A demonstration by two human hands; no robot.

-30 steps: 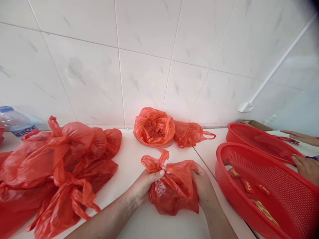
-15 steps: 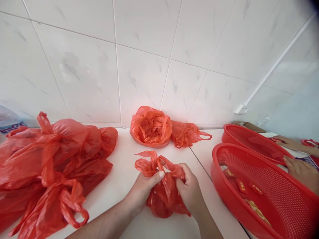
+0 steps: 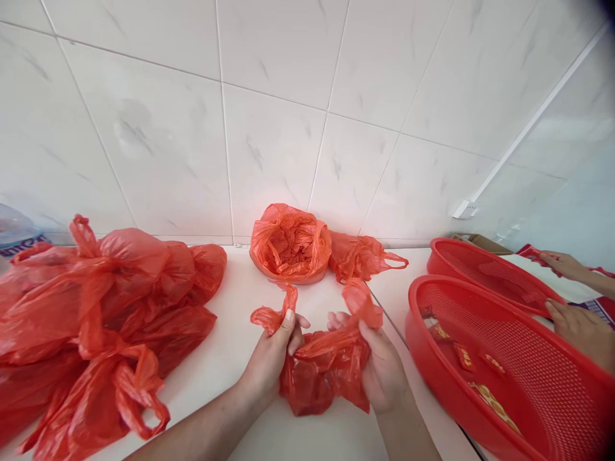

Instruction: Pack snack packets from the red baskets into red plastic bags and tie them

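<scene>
Right, from the head view, a small red bag is being held up front, at the near middle of the white table. One twisted top end is pinched by the left hand, thumb pressed against fingers; the other is clasped in the right hand, under the thumb, its fingertips partly turned up. Whether the base is borne by the table cannot be told. Thin, soft, slick film is shown here, creased and glossy, so little stiffness can be expected; a fairly light load is suggested, though its contents are veiled. Best gripped, it seems, by the bunched top ends; the flat sides could be stretched or torn. Off to the left, knotted bags are heaped; at right, a red basket is set close by.
</scene>
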